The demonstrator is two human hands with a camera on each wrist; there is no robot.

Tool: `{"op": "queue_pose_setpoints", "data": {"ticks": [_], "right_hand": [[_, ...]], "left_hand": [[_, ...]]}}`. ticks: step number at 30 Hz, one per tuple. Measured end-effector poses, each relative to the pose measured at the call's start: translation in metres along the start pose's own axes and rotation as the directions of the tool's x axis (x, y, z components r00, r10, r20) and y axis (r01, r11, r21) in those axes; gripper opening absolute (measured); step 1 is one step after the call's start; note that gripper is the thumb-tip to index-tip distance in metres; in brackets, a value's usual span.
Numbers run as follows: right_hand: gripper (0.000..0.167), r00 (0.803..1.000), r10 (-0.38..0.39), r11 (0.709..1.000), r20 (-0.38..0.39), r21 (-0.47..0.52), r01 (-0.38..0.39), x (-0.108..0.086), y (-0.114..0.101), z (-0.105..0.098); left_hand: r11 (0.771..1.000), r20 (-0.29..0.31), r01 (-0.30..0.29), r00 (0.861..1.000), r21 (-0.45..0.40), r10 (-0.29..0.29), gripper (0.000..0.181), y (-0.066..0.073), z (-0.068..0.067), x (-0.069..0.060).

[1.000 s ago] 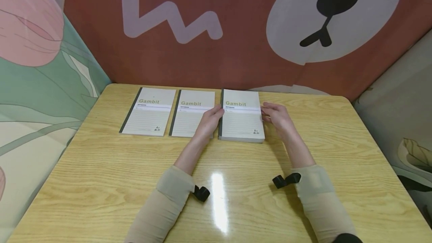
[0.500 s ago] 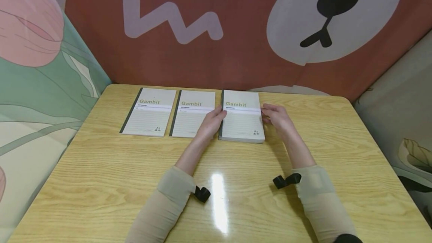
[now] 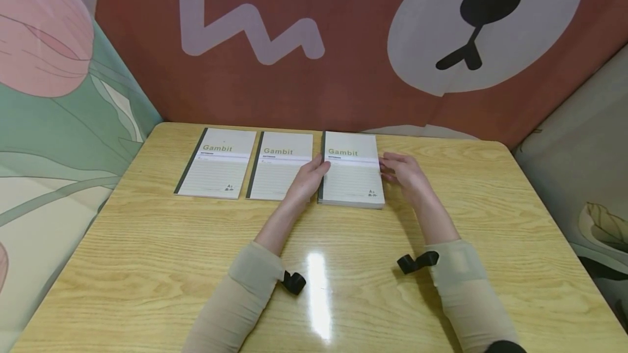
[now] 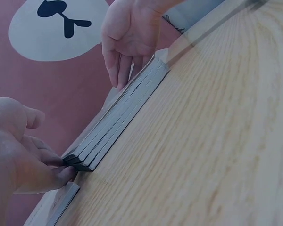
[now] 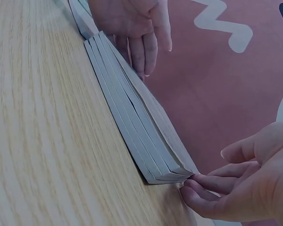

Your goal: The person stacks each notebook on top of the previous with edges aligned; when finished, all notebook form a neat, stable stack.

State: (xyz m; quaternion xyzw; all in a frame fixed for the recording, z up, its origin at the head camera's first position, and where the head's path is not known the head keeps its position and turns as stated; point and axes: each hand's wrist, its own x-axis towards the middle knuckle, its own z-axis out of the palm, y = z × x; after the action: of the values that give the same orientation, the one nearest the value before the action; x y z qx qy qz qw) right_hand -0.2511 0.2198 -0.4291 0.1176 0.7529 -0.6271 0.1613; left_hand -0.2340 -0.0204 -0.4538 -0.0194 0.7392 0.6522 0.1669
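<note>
A stack of several white notebooks (image 3: 350, 181), dark along the spine and printed "Gambit", lies on the wooden table. Fingers of my left hand (image 3: 305, 178) touch its spine side, the thumb by the top cover's edge. On the opposite side, my right hand (image 3: 404, 174) touches the stack's edge with relaxed fingers, thumb held apart. The left wrist view shows the uneven layers of the stack (image 4: 122, 115) between both hands. In the right wrist view, fingertips of the right hand (image 5: 247, 183) meet the near corner. My left forearm and hand partly cover a middle notebook (image 3: 267, 176).
Another matching notebook (image 3: 216, 170) lies at the far left, beside the middle one. The table (image 3: 196, 244) meets a red-brown printed wall covering (image 3: 353, 86) at the back. A black wrist camera (image 3: 294, 282) hangs at the left cuff, another (image 3: 417, 262) at the right.
My left hand has shifted slightly right, its thumb now reaching a little over the stack's spine edge. The right hand and the notebooks look nearly unchanged.
</note>
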Motion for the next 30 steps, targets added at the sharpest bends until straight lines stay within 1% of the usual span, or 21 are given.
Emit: {"op": "queue_pose_setpoints", "data": {"ticks": [5, 12, 16, 19, 21, 24, 27, 29, 30], "right_hand": [[0.056, 1.0, 0.004, 1.0, 0.001, 0.016, -0.004, 0.0, 0.002, -0.001], [0.059, 1.0, 0.016, 0.999, 0.024, 0.029, -0.017, -0.002, 0.003, -0.003], [0.061, 1.0, -0.009, 0.997, 0.027, 0.078, 0.007, -0.005, 0.004, -0.001], [0.063, 0.999, -0.052, 0.992, 0.004, 0.118, 0.051, -0.009, 0.005, -0.001], [0.063, 0.996, -0.085, 0.988, -0.025, 0.128, 0.088, -0.013, 0.004, -0.001], [0.062, 0.986, -0.146, 0.981, -0.078, 0.115, 0.154, -0.02, -0.002, 0.002], [0.059, 0.975, -0.191, 0.975, -0.111, 0.09, 0.201, -0.024, -0.012, 0.01], [0.058, 0.97, -0.212, 0.971, -0.115, 0.088, 0.223, -0.026, -0.019, 0.019], [0.057, 0.97, -0.213, 0.97, -0.114, 0.097, 0.225, -0.026, -0.022, 0.024]], "left_hand": [[1.0, 0.009, 0.005, 1.0, 0.0, -0.005, 0.066, 0.0, 0.002, 0.0], [1.0, 0.0, 0.018, 1.0, 0.007, -0.018, 0.065, 0.0, 0.002, 0.001], [1.0, -0.018, 0.021, 1.0, -0.022, -0.021, 0.065, 0.0, -0.003, 0.0], [0.997, -0.029, 0.021, 0.999, -0.07, -0.024, 0.066, 0.002, -0.009, 0.0], [0.994, -0.032, 0.021, 0.999, -0.105, -0.024, 0.066, 0.005, -0.013, -0.001], [0.988, -0.045, 0.013, 0.999, -0.153, -0.02, 0.064, 0.013, -0.023, -0.004], [0.984, -0.076, -0.017, 0.997, -0.179, 0.003, 0.063, 0.022, -0.039, -0.008], [0.982, -0.093, -0.051, 0.995, -0.18, 0.035, 0.063, 0.025, -0.052, -0.012], [0.984, -0.102, -0.06, 0.994, -0.166, 0.043, 0.063, 0.026, -0.06, -0.014]]}}
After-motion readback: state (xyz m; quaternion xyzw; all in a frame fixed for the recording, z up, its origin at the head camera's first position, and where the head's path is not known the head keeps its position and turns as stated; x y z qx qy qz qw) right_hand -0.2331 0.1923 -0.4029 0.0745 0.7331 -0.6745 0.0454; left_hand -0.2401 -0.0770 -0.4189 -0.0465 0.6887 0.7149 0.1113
